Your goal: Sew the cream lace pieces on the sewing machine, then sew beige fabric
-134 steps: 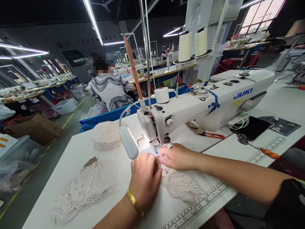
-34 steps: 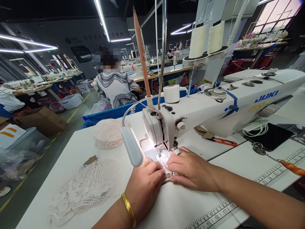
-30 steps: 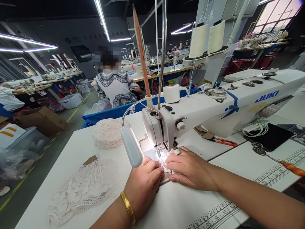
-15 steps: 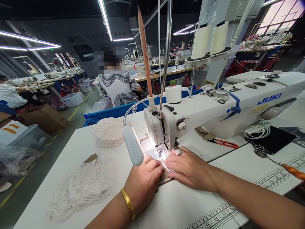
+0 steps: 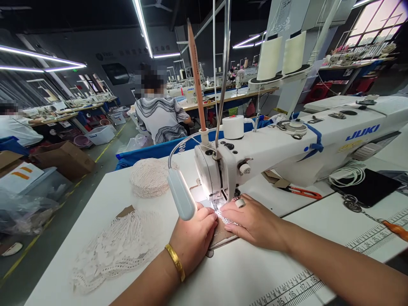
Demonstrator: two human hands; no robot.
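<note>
A narrow strip of white lace trim (image 5: 227, 220) lies under the lit needle area of a white sewing machine (image 5: 210, 172). My left hand (image 5: 195, 233), with a gold bangle at the wrist, has its fingers closed at the lace's left edge, close to the presser foot. From the right, my right hand (image 5: 253, 219) grips the same trim, index finger near the foot and thumb lower down. A brown patch of the machine bed (image 5: 223, 236) shows between the hands. The fingertips and the needle are partly hidden by glare and by the machine head.
Left of the machine lie a loose heap of lace (image 5: 114, 250) and a round lace bundle (image 5: 149, 176). A grey lamp (image 5: 181, 194) hangs beside my left hand. Orange snips (image 5: 304, 192), a black phone-like slab (image 5: 371, 187) and keys lie right. A co-worker (image 5: 161, 114) sits ahead.
Both hands stay at the needle area. My left hand has shifted slightly up, and more of the brown bed and lace shows between the hands. The whole view has moved a little.
</note>
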